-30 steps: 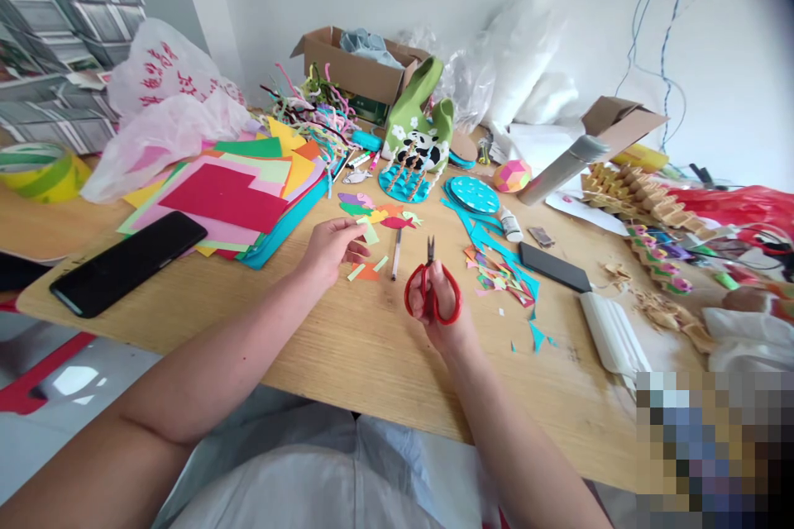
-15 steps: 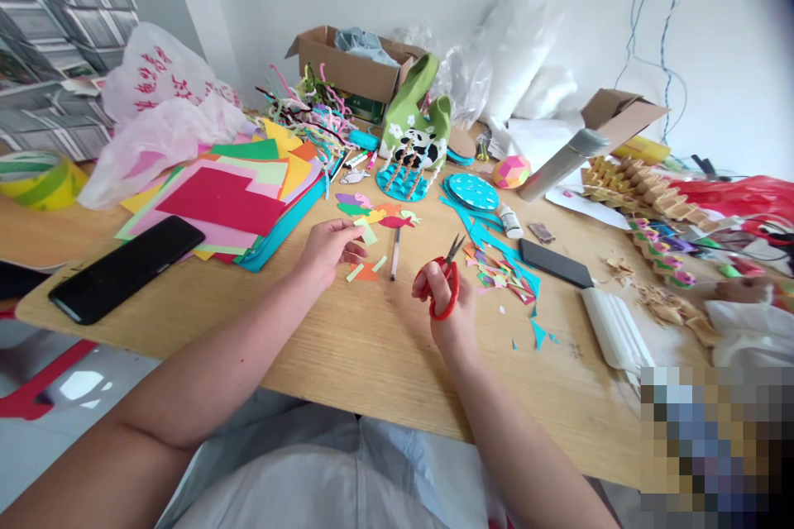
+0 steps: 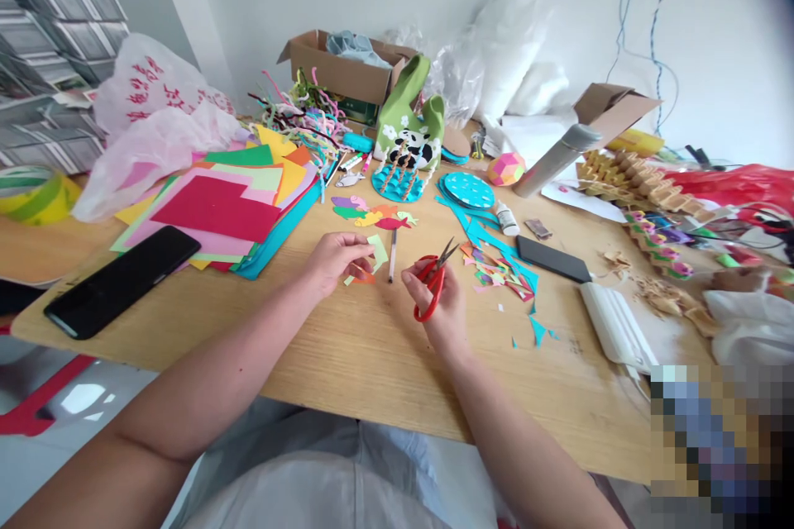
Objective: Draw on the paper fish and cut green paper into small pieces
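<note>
While your left hand (image 3: 340, 261) pinches the green paper (image 3: 378, 253), your right hand (image 3: 445, 312) grips the scissors (image 3: 438, 274). Likely light and limp, the paper suits an edge hold between fingertips.

Between the green paper (image 3: 378, 251) and the scissors (image 3: 439, 279) only a narrow gap opens, with the pen (image 3: 393, 254) lying in it. Nearer, bare desk (image 3: 365, 355) leaves a wide lane. Paper fish (image 3: 392, 223) obstruct ahead, the phone (image 3: 122, 281) leftward, scraps (image 3: 499, 273) rightward.

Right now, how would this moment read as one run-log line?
Left hand: holds green paper | Right hand: holds scissors | Pen: between hands | Paper fish: beyond hands
</note>
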Demonstrator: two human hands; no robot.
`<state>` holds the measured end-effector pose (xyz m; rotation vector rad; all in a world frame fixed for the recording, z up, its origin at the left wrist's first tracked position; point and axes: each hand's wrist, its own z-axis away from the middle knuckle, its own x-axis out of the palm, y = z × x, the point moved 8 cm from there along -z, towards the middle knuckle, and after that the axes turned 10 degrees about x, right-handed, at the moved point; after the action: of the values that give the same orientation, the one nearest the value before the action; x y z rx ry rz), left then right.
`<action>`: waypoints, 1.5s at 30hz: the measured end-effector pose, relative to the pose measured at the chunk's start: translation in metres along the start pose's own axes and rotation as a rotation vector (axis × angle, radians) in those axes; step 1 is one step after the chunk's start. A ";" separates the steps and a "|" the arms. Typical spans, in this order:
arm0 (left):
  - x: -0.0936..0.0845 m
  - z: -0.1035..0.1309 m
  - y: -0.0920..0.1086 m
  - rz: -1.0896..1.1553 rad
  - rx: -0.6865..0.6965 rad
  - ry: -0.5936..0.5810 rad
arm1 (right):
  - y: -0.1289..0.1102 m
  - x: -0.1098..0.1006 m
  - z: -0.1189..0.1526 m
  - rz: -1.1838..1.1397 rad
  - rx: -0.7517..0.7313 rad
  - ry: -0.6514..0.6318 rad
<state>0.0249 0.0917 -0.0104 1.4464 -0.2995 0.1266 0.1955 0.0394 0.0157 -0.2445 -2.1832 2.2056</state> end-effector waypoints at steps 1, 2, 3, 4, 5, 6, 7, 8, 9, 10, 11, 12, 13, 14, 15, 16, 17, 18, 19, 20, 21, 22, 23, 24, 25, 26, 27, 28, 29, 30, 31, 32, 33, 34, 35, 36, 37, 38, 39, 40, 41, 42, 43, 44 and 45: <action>0.003 0.002 0.000 -0.004 -0.003 -0.023 | 0.001 0.003 0.000 0.002 0.000 -0.023; 0.006 0.003 -0.001 -0.011 -0.007 -0.047 | 0.002 0.005 0.001 0.001 0.001 -0.042; 0.009 0.005 -0.002 -0.019 -0.011 -0.068 | 0.002 0.007 0.001 -0.005 0.005 -0.057; 0.012 0.006 -0.003 -0.026 -0.017 -0.085 | 0.003 0.008 0.001 -0.014 0.008 -0.065; 0.014 0.007 -0.005 -0.032 -0.024 -0.100 | 0.003 0.009 0.001 -0.024 0.011 -0.068; 0.015 0.008 -0.007 -0.037 -0.029 -0.111 | 0.003 0.009 0.001 -0.030 0.016 -0.068; 0.017 0.009 -0.008 -0.039 -0.034 -0.122 | 0.003 0.009 0.001 -0.033 0.022 -0.067; 0.019 0.010 -0.010 -0.039 -0.037 -0.134 | 0.003 0.010 0.001 -0.034 0.030 -0.066; 0.020 0.010 -0.011 -0.039 -0.040 -0.147 | 0.003 0.010 0.001 -0.035 0.040 -0.068; 0.022 0.011 -0.012 -0.037 -0.042 -0.160 | 0.004 0.010 0.000 -0.036 0.051 -0.072; 0.023 0.012 -0.013 -0.033 -0.042 -0.169 | 0.003 0.010 0.001 -0.040 0.059 -0.078; 0.024 0.012 -0.013 -0.026 -0.041 -0.175 | 0.002 0.010 0.001 -0.047 0.061 -0.081; 0.025 0.013 -0.013 -0.019 -0.040 -0.178 | 0.001 0.010 0.001 -0.055 0.058 -0.079; 0.026 0.014 -0.012 -0.013 -0.038 -0.180 | 0.000 0.009 0.002 -0.058 0.050 -0.073; 0.027 0.015 -0.012 -0.009 -0.038 -0.187 | -0.002 0.008 0.002 -0.059 0.040 -0.063; 0.029 0.016 -0.011 -0.009 -0.041 -0.195 | -0.003 0.007 0.003 -0.056 0.032 -0.051; 0.030 0.018 -0.011 -0.009 -0.046 -0.202 | -0.004 0.006 0.003 -0.054 0.028 -0.041; 0.032 0.019 -0.012 -0.008 -0.052 -0.209 | -0.004 0.005 0.003 -0.052 0.030 -0.035; 0.033 0.020 -0.012 -0.006 -0.054 -0.209 | -0.004 0.005 0.003 -0.052 0.035 -0.034; 0.033 0.021 -0.012 -0.001 -0.051 -0.203 | -0.003 0.005 0.003 -0.053 0.042 -0.036; 0.033 0.021 -0.011 0.004 -0.043 -0.191 | -0.003 0.005 0.003 -0.055 0.048 -0.041; 0.032 0.021 -0.010 0.008 -0.029 -0.175 | -0.002 0.005 0.002 -0.055 0.055 -0.046; 0.031 0.020 -0.009 0.012 -0.013 -0.161 | -0.002 0.005 0.002 -0.054 0.060 -0.046; 0.030 0.020 -0.008 0.015 0.004 -0.146 | -0.001 0.005 0.002 -0.049 0.066 -0.043; 0.029 0.019 -0.006 0.022 0.020 -0.130 | -0.001 0.005 0.002 -0.041 0.073 -0.040; 0.028 0.017 -0.004 0.030 0.035 -0.115 | -0.001 0.005 0.002 -0.028 0.082 -0.044; 0.026 0.016 -0.003 0.039 0.049 -0.099 | 0.000 0.006 0.002 -0.011 0.096 -0.061; 0.024 0.015 -0.001 0.048 0.064 -0.083 | 0.001 0.008 0.002 0.009 0.115 -0.094; 0.021 0.014 0.001 0.056 0.076 -0.067 | 0.003 0.011 0.003 0.032 0.139 -0.142; 0.019 0.012 0.003 0.062 0.086 -0.052 | 0.005 0.015 0.004 0.056 0.164 -0.198; 0.017 0.012 0.004 0.066 0.092 -0.043 | 0.007 0.019 0.005 0.077 0.184 -0.252; 0.016 0.011 0.006 0.069 0.094 -0.035 | 0.009 0.023 0.007 0.096 0.201 -0.296; 0.015 0.011 0.007 0.072 0.094 -0.029 | 0.011 0.025 0.008 0.115 0.214 -0.328; 0.014 0.011 0.008 0.075 0.092 -0.026 | 0.013 0.028 0.010 0.131 0.227 -0.350; 0.014 0.011 0.009 0.077 0.091 -0.025 | 0.015 0.029 0.011 0.145 0.242 -0.362; 0.014 0.011 0.010 0.078 0.091 -0.024 | 0.016 0.030 0.012 0.158 0.257 -0.366; 0.014 0.011 0.011 0.080 0.089 -0.022 | 0.017 0.031 0.013 0.171 0.271 -0.368; 0.014 0.012 0.011 0.082 0.089 -0.018 | 0.018 0.032 0.014 0.181 0.280 -0.368; 0.014 0.012 0.011 0.084 0.087 -0.016 | 0.018 0.033 0.014 0.188 0.283 -0.366; 0.014 0.012 0.011 0.085 0.085 -0.012 | 0.017 0.033 0.015 0.192 0.283 -0.364; 0.014 0.012 0.011 0.085 0.083 -0.009 | 0.017 0.034 0.015 0.194 0.282 -0.363; 0.014 0.012 0.011 0.085 0.081 -0.009 | 0.017 0.034 0.015 0.194 0.281 -0.362; 0.014 0.012 0.010 0.085 0.078 -0.010 | 0.017 0.034 0.015 0.195 0.279 -0.362; 0.015 0.012 0.009 0.085 0.076 -0.013 | 0.017 0.034 0.015 0.195 0.276 -0.363; 0.015 0.012 0.009 0.086 0.074 -0.015 | 0.017 0.035 0.015 0.197 0.273 -0.365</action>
<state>0.0355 0.0799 0.0033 1.5084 -0.3728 0.1990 0.1607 0.0289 -0.0046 -0.0518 -2.0481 2.8199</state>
